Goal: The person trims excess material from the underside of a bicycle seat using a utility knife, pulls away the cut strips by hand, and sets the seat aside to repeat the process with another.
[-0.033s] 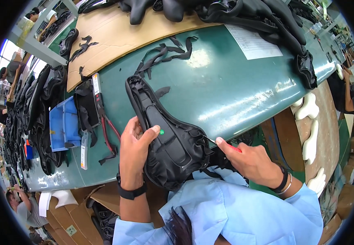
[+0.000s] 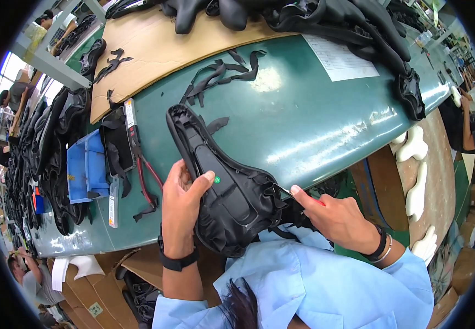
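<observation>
A black bicycle saddle lies underside up at the table's near edge, its narrow nose pointing away and its wide end close to my body. A small round green sticker shows on its base, and loose black cover material is gathered round the wide end. My left hand grips the saddle's left side, thumb on the base beside the sticker and fingers at the edge. In my right hand is a red-handled tool with a thin metal blade. Its tip meets the cover at the saddle's right rim; the exact tip shape is hidden.
Black fabric strips lie beyond the saddle on the green table. To the left are a blue bin and red-handled pliers. Black covers are heaped at the back. White saddle-shaped pieces rest at right. Other people work around.
The saddle's nose has shifted slightly left and toward me, and my left hand has moved a little with it. My right hand keeps the tool at the same rim.
</observation>
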`<action>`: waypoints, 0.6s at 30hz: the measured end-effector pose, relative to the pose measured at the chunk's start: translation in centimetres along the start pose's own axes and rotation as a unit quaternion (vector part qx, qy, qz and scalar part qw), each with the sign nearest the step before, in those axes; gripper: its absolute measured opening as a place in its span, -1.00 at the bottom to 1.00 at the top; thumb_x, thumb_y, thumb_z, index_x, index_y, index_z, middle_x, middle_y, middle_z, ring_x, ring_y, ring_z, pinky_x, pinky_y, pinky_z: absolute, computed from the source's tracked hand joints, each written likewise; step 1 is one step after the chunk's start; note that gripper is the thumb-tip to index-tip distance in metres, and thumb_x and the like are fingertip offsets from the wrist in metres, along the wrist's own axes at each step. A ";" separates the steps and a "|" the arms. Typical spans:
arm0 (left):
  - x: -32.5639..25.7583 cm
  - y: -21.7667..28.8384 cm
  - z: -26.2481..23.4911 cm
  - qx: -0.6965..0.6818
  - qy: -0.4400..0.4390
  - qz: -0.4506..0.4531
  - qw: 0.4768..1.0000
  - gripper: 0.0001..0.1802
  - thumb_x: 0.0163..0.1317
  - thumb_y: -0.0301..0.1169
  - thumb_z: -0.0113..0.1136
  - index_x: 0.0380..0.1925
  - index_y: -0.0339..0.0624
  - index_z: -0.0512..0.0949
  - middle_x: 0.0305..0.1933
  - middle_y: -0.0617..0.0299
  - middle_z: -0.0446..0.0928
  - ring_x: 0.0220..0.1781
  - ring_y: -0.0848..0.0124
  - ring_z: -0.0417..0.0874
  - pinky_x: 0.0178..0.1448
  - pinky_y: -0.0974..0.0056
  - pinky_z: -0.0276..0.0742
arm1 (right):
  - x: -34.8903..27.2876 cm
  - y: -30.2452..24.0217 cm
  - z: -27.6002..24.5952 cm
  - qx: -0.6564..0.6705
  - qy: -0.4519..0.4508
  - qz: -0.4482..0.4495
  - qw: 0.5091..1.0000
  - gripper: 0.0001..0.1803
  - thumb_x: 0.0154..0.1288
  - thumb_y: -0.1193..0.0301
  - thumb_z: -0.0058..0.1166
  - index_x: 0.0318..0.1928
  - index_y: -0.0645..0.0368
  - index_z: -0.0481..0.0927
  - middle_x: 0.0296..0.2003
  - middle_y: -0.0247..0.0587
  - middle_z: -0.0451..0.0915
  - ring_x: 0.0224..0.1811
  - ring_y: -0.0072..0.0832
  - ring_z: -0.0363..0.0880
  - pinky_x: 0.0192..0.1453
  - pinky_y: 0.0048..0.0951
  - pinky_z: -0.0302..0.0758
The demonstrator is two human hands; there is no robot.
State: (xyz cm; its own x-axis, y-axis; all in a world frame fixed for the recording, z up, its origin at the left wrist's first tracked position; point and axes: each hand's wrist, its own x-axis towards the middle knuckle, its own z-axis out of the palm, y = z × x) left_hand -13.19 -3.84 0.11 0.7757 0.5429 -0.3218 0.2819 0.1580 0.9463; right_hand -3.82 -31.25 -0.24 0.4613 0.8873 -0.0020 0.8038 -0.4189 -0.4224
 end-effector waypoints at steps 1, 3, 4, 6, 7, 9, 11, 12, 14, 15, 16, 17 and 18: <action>-0.4 -0.2 -0.2 -0.007 0.006 -0.001 1.000 -0.51 0.19 -0.49 0.23 0.08 -0.50 0.38 -0.07 0.08 0.54 -0.05 0.44 0.57 0.06 0.36 0.50 | 0.0 -0.1 0.2 0.042 0.022 0.015 0.999 -0.25 0.19 0.49 0.13 0.42 -0.08 0.26 -0.52 -0.11 0.43 -0.61 -0.25 0.46 -0.55 -0.27 0.42; -1.2 -0.4 0.1 -0.016 0.012 0.001 1.000 -0.51 0.20 -0.48 0.23 0.09 -0.50 0.37 -0.05 0.07 0.53 -0.05 0.43 0.57 0.07 0.36 0.50 | 1.2 -0.2 0.6 0.130 0.168 -0.007 0.977 -0.24 0.18 0.45 0.25 0.40 0.04 0.27 -0.34 -0.03 0.61 -0.48 -0.18 0.58 -0.39 -0.27 0.55; -1.6 -0.4 0.5 -0.030 0.028 0.012 0.999 -0.51 0.20 -0.49 0.22 0.10 -0.50 0.35 -0.03 0.06 0.52 -0.04 0.42 0.57 0.08 0.35 0.51 | 2.9 -0.7 0.6 0.130 0.169 -0.009 0.977 -0.24 0.18 0.45 0.25 0.40 0.04 0.27 -0.34 -0.03 0.61 -0.48 -0.18 0.58 -0.39 -0.27 0.55; -2.5 -0.6 0.9 -0.043 0.042 0.022 0.998 -0.50 0.21 -0.49 0.22 0.11 -0.50 0.34 -0.02 0.05 0.52 -0.04 0.41 0.58 0.09 0.34 0.51 | 5.8 -2.2 0.6 0.130 0.230 -0.065 0.962 -0.22 0.16 0.51 0.25 0.40 0.11 0.25 -0.26 0.03 0.64 -0.38 -0.11 0.62 -0.23 -0.27 0.59; -2.8 -0.6 1.1 -0.050 0.050 0.032 0.997 -0.49 0.21 -0.50 0.22 0.11 -0.50 0.33 -0.01 0.04 0.51 -0.04 0.40 0.58 0.10 0.33 0.51 | 6.7 -2.4 1.1 0.128 0.233 -0.065 0.962 -0.22 0.16 0.51 0.25 0.40 0.11 0.25 -0.26 0.03 0.64 -0.38 -0.11 0.62 -0.23 -0.27 0.59; -3.0 -1.4 0.8 -0.107 0.066 0.022 0.992 -0.42 0.17 -0.54 0.27 0.16 -0.49 0.27 0.07 0.01 0.45 0.02 0.37 0.54 0.13 0.30 0.50 | 8.1 -2.0 2.1 0.136 0.174 -0.053 0.974 -0.29 0.17 0.50 0.22 0.35 0.17 0.28 -0.27 0.05 0.63 -0.33 -0.09 0.63 -0.18 -0.29 0.57; -3.7 -3.7 1.0 -0.106 0.133 0.058 0.984 -0.38 0.16 -0.53 0.30 0.17 -0.46 0.25 0.10 0.01 0.41 0.06 0.35 0.51 0.16 0.27 0.48 | 8.7 -0.7 0.8 0.246 0.153 0.055 0.956 -0.33 0.16 0.50 0.22 0.31 0.21 0.31 -0.24 -0.04 0.63 -0.29 -0.26 0.62 -0.14 -0.36 0.55; -4.2 -4.8 0.9 -0.104 0.199 0.091 0.970 -0.34 0.15 -0.53 0.32 0.19 -0.44 0.22 0.13 0.02 0.37 0.11 0.33 0.47 0.20 0.25 0.46 | 8.8 -0.2 0.1 0.352 0.126 0.162 0.914 -0.36 0.16 0.50 0.21 0.27 0.25 0.35 -0.21 -0.14 0.62 -0.24 -0.43 0.61 -0.11 -0.43 0.52; -4.8 -5.9 1.0 0.257 0.320 0.135 0.902 -0.31 0.05 -0.46 0.43 0.14 -0.34 0.27 0.05 0.03 0.36 0.09 0.16 0.43 0.13 0.12 0.40 | 9.1 1.0 0.9 0.378 0.113 0.171 0.903 -0.40 0.16 0.47 0.20 0.22 0.27 0.34 -0.31 -0.25 0.55 -0.29 -0.58 0.49 -0.13 -0.52 0.47; -4.5 -5.1 1.0 0.337 0.277 0.212 0.875 -0.39 0.01 -0.45 0.44 0.05 -0.31 0.36 -0.03 0.05 0.39 0.03 0.14 0.45 0.09 0.12 0.39 | 9.0 1.2 1.4 0.354 0.128 0.140 0.916 -0.40 0.16 0.47 0.21 0.23 0.26 0.34 -0.30 -0.24 0.56 -0.29 -0.56 0.51 -0.13 -0.51 0.48; -3.9 -3.9 1.2 0.412 0.229 0.287 0.834 -0.46 -0.03 -0.45 0.46 -0.04 -0.28 0.44 -0.10 0.06 0.42 -0.03 0.12 0.46 0.04 0.12 0.38 | 9.0 1.3 1.6 0.329 0.143 0.109 0.927 -0.39 0.16 0.47 0.21 0.23 0.25 0.34 -0.29 -0.22 0.57 -0.29 -0.54 0.53 -0.12 -0.51 0.48; -3.7 -2.4 1.9 0.393 0.127 0.297 0.861 -0.55 -0.04 -0.42 0.45 -0.15 -0.24 0.48 -0.18 0.08 0.45 -0.07 0.12 0.47 0.02 0.12 0.38 | 9.2 0.7 0.9 0.337 0.131 0.087 0.928 -0.42 0.17 0.45 0.18 0.21 0.23 0.32 -0.27 0.08 0.60 -0.26 -0.07 0.64 -0.15 -0.28 0.52; -2.9 -1.1 2.9 0.366 0.020 0.307 0.878 -0.64 -0.04 -0.40 0.44 -0.26 -0.21 0.52 -0.25 0.10 0.47 -0.12 0.12 0.48 0.00 0.13 0.37 | 9.1 0.0 0.3 0.338 0.128 0.091 0.928 -0.42 0.17 0.45 0.18 0.21 0.23 0.32 -0.27 0.08 0.60 -0.26 -0.07 0.64 -0.15 -0.28 0.52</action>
State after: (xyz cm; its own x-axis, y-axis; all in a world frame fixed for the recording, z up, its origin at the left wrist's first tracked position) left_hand -14.13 -8.02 -0.09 0.8924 0.3711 0.2565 0.1169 -0.7394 0.6631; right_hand 0.25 -23.10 -0.48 0.7095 0.7029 0.0503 0.3251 -0.2632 -0.9083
